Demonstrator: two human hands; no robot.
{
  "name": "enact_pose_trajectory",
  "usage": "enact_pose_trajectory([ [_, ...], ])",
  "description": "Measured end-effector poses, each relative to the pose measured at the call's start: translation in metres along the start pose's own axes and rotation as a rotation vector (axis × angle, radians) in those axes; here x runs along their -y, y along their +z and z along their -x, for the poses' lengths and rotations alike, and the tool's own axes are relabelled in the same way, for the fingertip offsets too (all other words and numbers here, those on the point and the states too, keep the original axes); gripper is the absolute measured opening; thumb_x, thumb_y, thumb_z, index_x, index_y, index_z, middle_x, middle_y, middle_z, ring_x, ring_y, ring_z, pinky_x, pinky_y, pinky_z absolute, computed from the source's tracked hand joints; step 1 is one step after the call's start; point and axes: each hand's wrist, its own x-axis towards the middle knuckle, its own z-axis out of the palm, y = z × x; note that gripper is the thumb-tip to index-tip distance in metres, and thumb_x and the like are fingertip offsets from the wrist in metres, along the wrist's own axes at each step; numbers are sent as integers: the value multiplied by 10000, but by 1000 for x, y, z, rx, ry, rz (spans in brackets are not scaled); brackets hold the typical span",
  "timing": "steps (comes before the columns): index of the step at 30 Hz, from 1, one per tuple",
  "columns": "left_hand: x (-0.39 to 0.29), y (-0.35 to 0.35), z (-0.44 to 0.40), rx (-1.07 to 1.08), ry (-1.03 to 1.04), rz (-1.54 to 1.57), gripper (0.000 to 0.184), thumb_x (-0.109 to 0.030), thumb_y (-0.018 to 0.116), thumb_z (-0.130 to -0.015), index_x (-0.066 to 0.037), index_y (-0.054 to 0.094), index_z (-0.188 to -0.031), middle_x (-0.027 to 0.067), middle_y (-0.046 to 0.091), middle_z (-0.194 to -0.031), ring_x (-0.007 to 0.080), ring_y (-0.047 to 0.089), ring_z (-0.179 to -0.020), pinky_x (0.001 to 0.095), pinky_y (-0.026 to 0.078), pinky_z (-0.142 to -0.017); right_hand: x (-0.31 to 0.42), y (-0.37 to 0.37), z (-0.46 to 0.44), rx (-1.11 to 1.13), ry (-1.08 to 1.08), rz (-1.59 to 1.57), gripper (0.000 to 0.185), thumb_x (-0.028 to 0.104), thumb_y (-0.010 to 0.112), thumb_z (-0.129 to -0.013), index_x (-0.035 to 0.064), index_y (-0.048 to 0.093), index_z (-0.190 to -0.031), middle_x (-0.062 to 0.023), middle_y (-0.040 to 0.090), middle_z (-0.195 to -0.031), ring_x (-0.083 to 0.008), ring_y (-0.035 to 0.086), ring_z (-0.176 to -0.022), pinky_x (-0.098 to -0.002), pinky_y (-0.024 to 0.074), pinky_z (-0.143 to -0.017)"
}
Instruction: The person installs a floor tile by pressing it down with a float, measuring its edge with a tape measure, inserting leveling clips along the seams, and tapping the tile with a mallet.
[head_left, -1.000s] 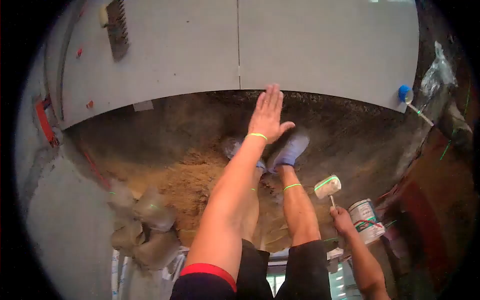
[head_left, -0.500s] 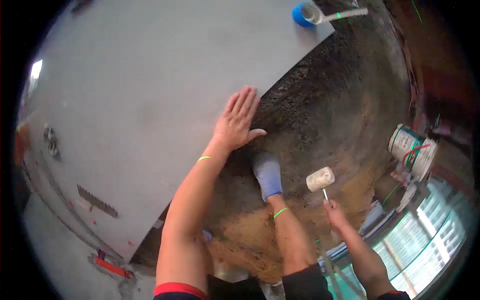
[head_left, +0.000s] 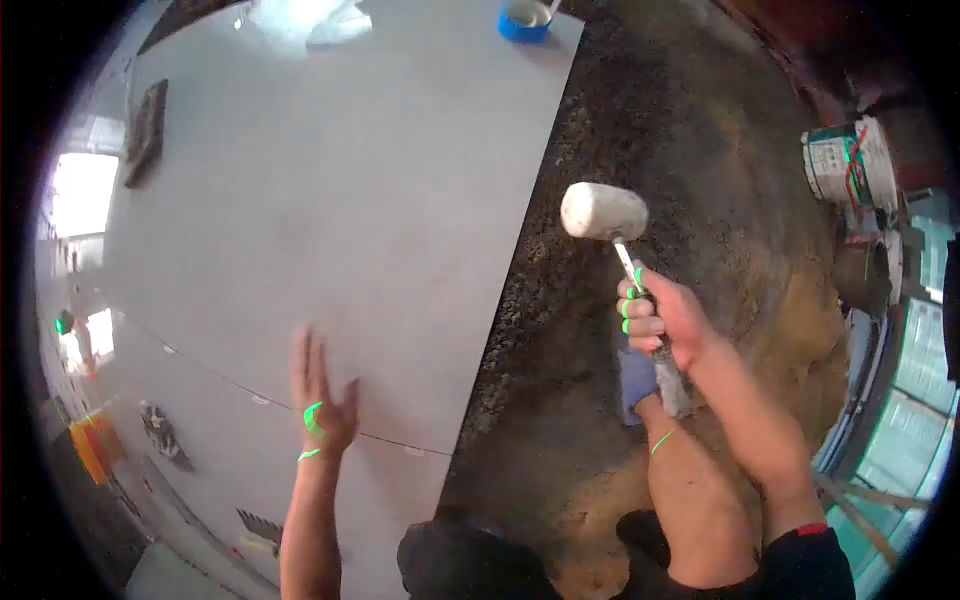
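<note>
My right hand [head_left: 665, 315] is wrapped round the handle of a white rubber mallet [head_left: 605, 211], its head raised over the dark mortar bed [head_left: 590, 330]. On the left, my left hand [head_left: 325, 390] hovers over or rests on a large pale grey tile [head_left: 390, 200], fingers stretched out and a little blurred. Whether the palm touches the surface I cannot tell. A thin joint line [head_left: 390, 440] with small white clips [head_left: 262, 401] runs beside that hand. Near my left forearm lies a notched trowel [head_left: 262, 530].
A blue tub [head_left: 524, 22] stands on the tile's far right corner. A white bucket [head_left: 850, 163] is at the right, near glass panels [head_left: 920, 340]. At the left are a grey cloth-like piece [head_left: 148, 130], a dark tool [head_left: 163, 435] and an orange object [head_left: 95, 445].
My view has turned, so the tile edge runs steeper. My left hand has shifted from the tile's edge onto its lower left area. My right hand has raised the mallet up and forward.
</note>
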Motion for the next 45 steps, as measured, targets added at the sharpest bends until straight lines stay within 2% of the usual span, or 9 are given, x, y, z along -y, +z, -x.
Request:
enact_pose_trajectory([
  [8,106,-5,121,-382,-164,-142,603,-130,563,-846,24,329,-1380,212,339,-1429,398,333,-1316,472,309,-1071,-30,7,-33,37,23,-5,322,362,427,-977,119,456,-767,77,393,-584,-7,328,-414,-183,296,-347],
  [11,114,6,133,-125,121,-152,735,-258,638,-805,-20,284,-1403,209,339,-1430,400,329,-1318,507,291,-1073,-51,26,-41,-43,-202,310,348,382,418,-977,124,454,-748,66,392,-573,-14,326,-412,-171,284,-336],
  [14,127,13,133,-107,252,-84,735,-294,642,-796,-26,311,-1395,204,346,-1433,402,324,-1326,512,271,-1085,-55,48,-42,-201,-85,164,347,399,399,-984,124,437,-775,72,370,-571,-13,307,-411,-176,269,-340],
  [18,136,10,130,62,344,-73,698,-329,603,-810,-23,355,-1387,196,326,-1456,405,309,-1339,516,246,-1096,-51,63,-57,-306,24,142,373,442,407,-973,128,408,-770,77,333,-552,-27,282,-408,-180,242,-344],
  [23,128,7,122,229,328,-208,746,-479,610,-794,-23,425,-1354,149,380,-1442,339,334,-1346,492,242,-1097,-80,71,-102,-255,-215,113,405,454,404,-973,147,378,-709,64,313,-526,-62,292,-416,-240,270,-364],
  [26,126,10,121,180,369,-227,721,-467,599,-808,-30,429,-1356,144,390,-1438,337,351,-1336,473,251,-1097,-91,60,-118,-231,-424,135,392,446,415,-976,148,389,-722,62,314,-549,-69,313,-447,-237,298,-411],
  [30,114,11,115,173,396,-275,667,-419,585,-826,-32,443,-1351,143,404,-1430,332,363,-1332,461,279,-1083,-92,38,-107,124,-266,-324,336,409,461,-969,81,465,-898,53,376,-657,-63,344,-503,-231,344,-481],
  [34,130,13,119,152,393,-203,618,-344,550,-825,-19,454,-1342,159,413,-1422,350,363,-1330,471,268,-1085,-114,27,-112,213,-296,-311,351,401,434,-976,60,448,-895,38,416,-672,-63,341,-492,-234,323,-454],
  [45,154,20,122,131,418,-240,705,-264,589,-777,-12,332,-1383,198,344,-1443,389,310,-1343,507,237,-1100,-155,71,-110,-57,-364,-200,382,491,434,-953,128,444,-836,52,367,-583,-74,312,-453,-237,270,-403],
])
